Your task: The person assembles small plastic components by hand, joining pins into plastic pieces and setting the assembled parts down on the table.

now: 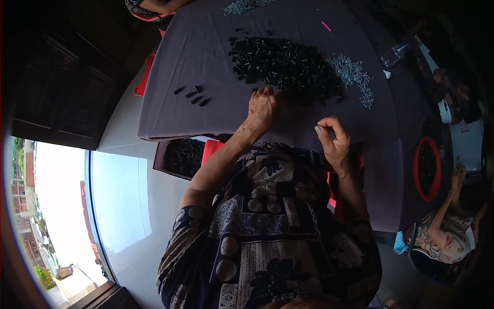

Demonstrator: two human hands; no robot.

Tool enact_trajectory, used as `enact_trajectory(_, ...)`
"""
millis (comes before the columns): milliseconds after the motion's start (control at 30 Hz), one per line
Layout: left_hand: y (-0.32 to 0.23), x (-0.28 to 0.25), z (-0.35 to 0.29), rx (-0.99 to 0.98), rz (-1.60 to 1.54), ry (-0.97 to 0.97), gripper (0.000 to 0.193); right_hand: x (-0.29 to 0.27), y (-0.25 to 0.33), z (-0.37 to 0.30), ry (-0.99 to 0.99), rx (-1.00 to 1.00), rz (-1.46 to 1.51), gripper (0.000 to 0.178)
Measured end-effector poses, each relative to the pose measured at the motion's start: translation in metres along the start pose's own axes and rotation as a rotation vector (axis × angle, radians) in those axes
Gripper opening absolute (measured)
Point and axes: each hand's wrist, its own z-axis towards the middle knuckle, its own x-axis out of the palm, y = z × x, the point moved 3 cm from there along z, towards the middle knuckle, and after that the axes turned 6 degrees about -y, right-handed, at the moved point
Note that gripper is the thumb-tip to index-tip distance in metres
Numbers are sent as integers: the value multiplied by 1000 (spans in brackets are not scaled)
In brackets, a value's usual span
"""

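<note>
head view, looking down. left hand (pixel 263 107) lies knuckles up on the grey-covered counter (pixel 206 46), fingers curled into the near edge of the black pile (pixel 285 64) of small parts at the counter's middle; whether it grips a part cannot be told. right hand (pixel 333 139) is raised above the near edge, thumb and forefinger pinched together; anything between them is too small to tell. silver pile (pixel 355 77) adjoins the black pile on the right. five loose black parts (pixel 193 95) lie apart near the left edge. red-rimmed basin (pixel 426 167) sits toward the right edge. box (pixel 180 157) of black parts stands below the near-left corner.
</note>
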Motion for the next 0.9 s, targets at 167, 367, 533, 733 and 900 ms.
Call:
enact_trajectory(167, 0, 10, -8, -32, -41, 33, 11, 8, 0, -3, 57, -1, -17, 5)
enact_trajectory(367, -3, -6, -8, -149, -276, 9, 8, 1, -9, -7, 1, 84, -25, 7)
enact_trajectory(533, -25, -28, -7, -597, -1292, 202, 8, -8, -3, -4, -47, 171, 169, 5)
enact_trajectory(733, -58, -67, -9, -555, -1676, 221, 10, -19, 43, 16, -4, 86, 336, 6)
enact_trajectory(900, -67, -105, -8, -545, -1700, 200, 10, -10, 86, 41, 43, -106, 137, 6)
